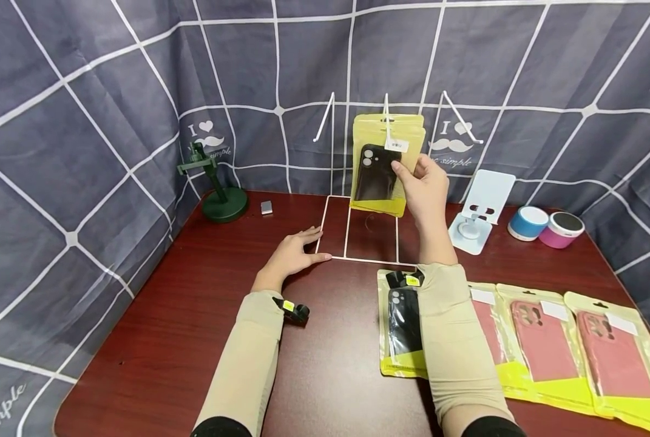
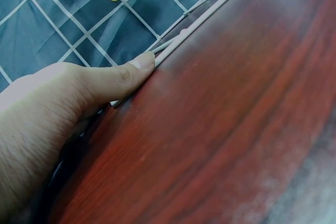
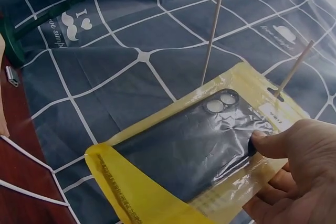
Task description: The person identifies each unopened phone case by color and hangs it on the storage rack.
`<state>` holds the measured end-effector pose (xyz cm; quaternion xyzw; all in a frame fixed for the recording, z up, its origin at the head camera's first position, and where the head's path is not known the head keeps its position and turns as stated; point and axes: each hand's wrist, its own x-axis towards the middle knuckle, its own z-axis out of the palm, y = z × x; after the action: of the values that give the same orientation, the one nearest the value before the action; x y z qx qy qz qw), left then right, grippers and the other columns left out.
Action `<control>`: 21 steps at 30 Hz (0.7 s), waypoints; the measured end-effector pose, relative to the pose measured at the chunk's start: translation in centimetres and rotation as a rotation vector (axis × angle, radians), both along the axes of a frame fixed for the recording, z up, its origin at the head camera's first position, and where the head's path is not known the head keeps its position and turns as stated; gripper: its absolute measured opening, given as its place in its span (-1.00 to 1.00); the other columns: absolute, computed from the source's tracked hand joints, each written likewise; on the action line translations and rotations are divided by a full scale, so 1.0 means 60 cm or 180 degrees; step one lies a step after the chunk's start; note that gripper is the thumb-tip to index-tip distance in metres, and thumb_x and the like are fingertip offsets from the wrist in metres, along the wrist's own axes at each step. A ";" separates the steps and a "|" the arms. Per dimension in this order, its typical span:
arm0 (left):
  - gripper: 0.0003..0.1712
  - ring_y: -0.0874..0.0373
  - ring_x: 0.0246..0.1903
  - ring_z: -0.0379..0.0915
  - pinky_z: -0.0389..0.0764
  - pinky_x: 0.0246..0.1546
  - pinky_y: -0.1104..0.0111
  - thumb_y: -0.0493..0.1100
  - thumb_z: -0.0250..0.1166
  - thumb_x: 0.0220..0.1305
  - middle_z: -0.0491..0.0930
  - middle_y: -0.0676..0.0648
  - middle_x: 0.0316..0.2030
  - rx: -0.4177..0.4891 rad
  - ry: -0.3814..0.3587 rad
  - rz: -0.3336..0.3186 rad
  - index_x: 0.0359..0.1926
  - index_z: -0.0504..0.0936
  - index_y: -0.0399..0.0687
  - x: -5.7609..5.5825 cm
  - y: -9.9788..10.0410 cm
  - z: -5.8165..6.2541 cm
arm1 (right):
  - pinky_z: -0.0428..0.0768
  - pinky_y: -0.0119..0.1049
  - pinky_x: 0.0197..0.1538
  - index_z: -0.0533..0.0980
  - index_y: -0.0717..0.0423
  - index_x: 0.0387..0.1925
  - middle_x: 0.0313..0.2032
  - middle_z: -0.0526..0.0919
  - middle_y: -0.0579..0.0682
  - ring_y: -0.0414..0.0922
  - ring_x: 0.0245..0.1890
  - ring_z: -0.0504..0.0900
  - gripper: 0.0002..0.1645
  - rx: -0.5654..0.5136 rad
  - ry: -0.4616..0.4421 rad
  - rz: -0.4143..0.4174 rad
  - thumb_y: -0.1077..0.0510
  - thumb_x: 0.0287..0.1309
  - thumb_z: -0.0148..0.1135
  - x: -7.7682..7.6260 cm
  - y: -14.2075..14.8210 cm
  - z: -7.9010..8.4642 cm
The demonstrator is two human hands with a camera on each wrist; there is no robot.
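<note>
My right hand (image 1: 429, 191) pinches the right edge of a yellow-backed clear pouch with a black phone case (image 1: 376, 179) in it, thumb on the front. This pouch hangs with at least one more behind it on the middle prong of a white wire display rack (image 1: 365, 261). In the right wrist view, the prong passes through the slot at the top of the pouch (image 3: 173, 140). My left hand (image 1: 293, 258) rests at the left front corner of the rack's base, fingers extended, and its thumb (image 2: 123, 80) lies on the base wire in the left wrist view.
Another black phone case pouch (image 1: 403, 321), partly under my right sleeve, and several pink phone case pouches (image 1: 545, 340) lie at right. Behind them stand a light blue phone stand (image 1: 485, 200) and two small round speakers (image 1: 528, 223). A green stand (image 1: 223, 203) occupies the back left.
</note>
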<state>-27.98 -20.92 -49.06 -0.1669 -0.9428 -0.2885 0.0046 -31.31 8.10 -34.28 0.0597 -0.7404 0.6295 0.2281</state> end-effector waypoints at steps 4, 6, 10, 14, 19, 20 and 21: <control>0.01 0.03 0.49 0.09 0.20 0.43 0.04 0.46 0.34 0.13 0.26 0.01 0.48 -0.0008 -0.0005 -0.0005 0.47 0.37 0.04 0.001 -0.001 0.000 | 0.58 -0.47 -0.27 0.65 0.22 -0.03 -0.11 0.76 0.16 -0.30 -0.32 0.69 -0.60 0.0038 -0.0041 -0.0007 0.03 0.21 0.44 0.000 0.001 0.001; 0.01 0.03 0.48 0.09 0.19 0.43 0.03 0.46 0.34 0.13 0.26 0.01 0.47 -0.0015 0.0005 -0.0004 0.47 0.37 0.04 0.000 -0.001 -0.001 | 0.59 -0.47 -0.28 0.64 0.22 -0.02 -0.12 0.76 0.17 -0.28 -0.33 0.69 -0.59 0.0059 -0.0047 0.0018 0.02 0.22 0.44 0.000 0.004 0.001; 0.00 0.03 0.49 0.09 0.19 0.43 0.04 0.45 0.34 0.14 0.26 0.00 0.47 -0.0004 -0.0010 0.0004 0.47 0.37 0.05 0.002 -0.001 -0.003 | 0.58 -0.48 -0.26 0.64 0.19 -0.01 -0.12 0.76 0.16 -0.30 -0.33 0.69 -0.57 0.0177 -0.0120 -0.0027 -0.01 0.22 0.43 0.009 0.014 0.005; 0.01 0.03 0.49 0.08 0.19 0.43 0.02 0.48 0.32 0.13 0.25 -0.01 0.48 0.0040 -0.0040 0.0037 0.48 0.37 0.08 0.000 -0.002 -0.002 | 0.54 -0.48 -0.15 0.65 0.14 -0.02 -0.14 0.77 0.04 -0.33 -0.27 0.66 -0.63 0.0171 -0.0035 -0.0202 0.00 0.26 0.39 0.025 0.030 0.018; 0.03 0.03 0.50 0.06 0.18 0.43 0.02 0.51 0.31 0.11 0.22 0.01 0.49 0.0049 -0.0086 0.0049 0.48 0.35 0.11 0.000 0.002 0.000 | 0.52 -0.39 0.02 0.63 0.16 -0.01 -0.04 0.72 0.02 -0.23 -0.09 0.63 -0.73 -0.0157 0.0285 -0.0181 0.13 0.33 0.29 0.064 0.069 0.029; 0.03 0.03 0.50 0.06 0.18 0.43 0.02 0.50 0.31 0.12 0.22 0.01 0.50 0.0044 -0.0092 0.0048 0.48 0.35 0.11 0.000 0.002 0.000 | 0.49 -0.36 0.07 0.62 0.17 0.02 0.01 0.70 0.03 -0.22 -0.02 0.62 -0.71 -0.0137 0.0299 -0.0110 0.13 0.34 0.29 0.075 0.078 0.027; 0.02 0.03 0.49 0.07 0.19 0.43 0.03 0.50 0.31 0.12 0.22 0.02 0.49 0.0042 -0.0091 0.0053 0.48 0.36 0.11 0.002 0.002 -0.001 | 0.45 -0.31 0.13 0.61 0.15 0.06 0.06 0.69 0.01 -0.23 0.04 0.60 -0.68 -0.0046 0.0276 -0.0045 0.12 0.34 0.29 0.086 0.088 0.023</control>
<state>-27.88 -20.82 -49.12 -0.1548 -0.9422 -0.2971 -0.0054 -26.18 13.40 -32.93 0.0801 -0.7257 0.6299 0.2648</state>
